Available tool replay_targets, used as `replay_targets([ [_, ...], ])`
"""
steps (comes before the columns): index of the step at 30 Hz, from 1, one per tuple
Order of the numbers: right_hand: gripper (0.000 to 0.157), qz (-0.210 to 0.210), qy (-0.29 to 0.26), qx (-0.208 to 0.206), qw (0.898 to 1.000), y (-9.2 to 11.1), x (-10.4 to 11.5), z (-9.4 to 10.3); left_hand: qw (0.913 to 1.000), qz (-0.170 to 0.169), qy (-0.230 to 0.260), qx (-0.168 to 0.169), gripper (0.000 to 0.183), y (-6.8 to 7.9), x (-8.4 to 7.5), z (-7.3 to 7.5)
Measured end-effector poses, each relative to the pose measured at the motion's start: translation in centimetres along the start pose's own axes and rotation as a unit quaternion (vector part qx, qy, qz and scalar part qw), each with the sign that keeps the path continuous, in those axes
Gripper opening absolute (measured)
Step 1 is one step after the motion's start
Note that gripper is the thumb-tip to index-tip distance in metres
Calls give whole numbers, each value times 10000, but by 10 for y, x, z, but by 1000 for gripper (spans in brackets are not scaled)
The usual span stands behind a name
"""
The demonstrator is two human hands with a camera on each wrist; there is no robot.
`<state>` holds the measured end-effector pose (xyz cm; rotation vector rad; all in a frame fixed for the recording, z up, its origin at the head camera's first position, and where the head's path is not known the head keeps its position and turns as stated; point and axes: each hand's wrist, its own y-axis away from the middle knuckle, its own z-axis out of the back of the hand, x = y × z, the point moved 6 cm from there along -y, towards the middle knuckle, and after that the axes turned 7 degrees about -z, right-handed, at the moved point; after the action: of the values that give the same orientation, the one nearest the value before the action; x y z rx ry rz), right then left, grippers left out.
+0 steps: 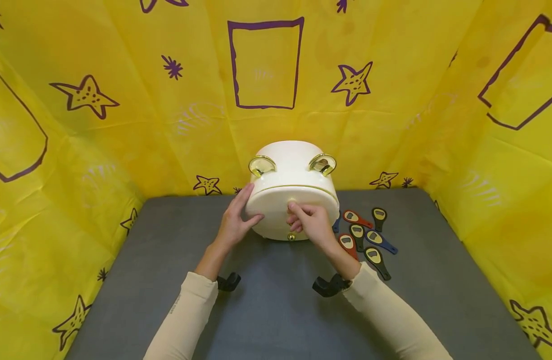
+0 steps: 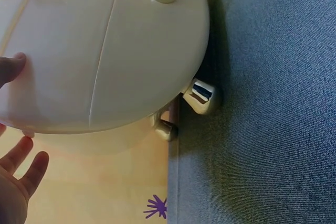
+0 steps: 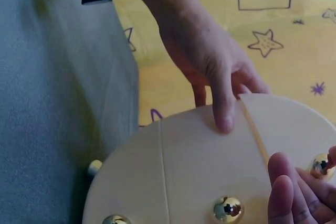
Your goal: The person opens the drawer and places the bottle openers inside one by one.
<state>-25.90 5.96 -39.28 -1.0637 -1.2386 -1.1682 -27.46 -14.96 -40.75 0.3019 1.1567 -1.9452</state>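
A glossy white drawer box [image 1: 268, 207] with gold trim stands at the back of the grey table. Its rounded front carries a line of gold knobs [image 3: 228, 210], and thin seams divide it. My right hand [image 1: 314, 222] pinches the uppermost knob [image 3: 319, 166] between thumb and fingers, which hide most of it. A tan strip [image 3: 254, 129] shows along the seam beside that knob. On the box's left, my left hand [image 1: 232, 222] rests with its thumb flat on the front, its other fingers extended along the side.
Several bottle openers [image 1: 377, 257] in red, black and blue lie right of the box, partly behind my right forearm. Two gold-rimmed ear shapes [image 1: 323, 164] stick up from the box. Short gold feet [image 2: 202, 97] support it. Yellow patterned cloth [image 1: 266, 125] hangs close behind and at both sides.
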Motion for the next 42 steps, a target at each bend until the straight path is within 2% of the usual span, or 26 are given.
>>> replay_targets([
  [10, 39, -17, 219, -10, 9998, 29, -5, -1, 9998, -143, 101, -83, 83, 2, 0, 1],
  [15, 35, 27, 209, -82, 9997, 49, -4, -2, 9997, -206, 99, -71, 76, 3, 0, 1],
  [20, 31, 98, 261, -37, 9996, 68, -3, -4, 9994, -301, 115, -83, 79, 3, -1, 1],
  [23, 29, 155, 300, -37, 9994, 76, -5, -4, 9996, -244, 111, -53, 80, 3, -1, 1],
  [31, 30, 317, 402, -29, 9987, 85, -9, -4, 9998, -179, 64, -61, 76, 2, 3, 0],
  [42, 28, 130, 513, -136, 9985, 87, -15, -2, 9997, -221, 10, -76, 74, 1, 2, 0],
])
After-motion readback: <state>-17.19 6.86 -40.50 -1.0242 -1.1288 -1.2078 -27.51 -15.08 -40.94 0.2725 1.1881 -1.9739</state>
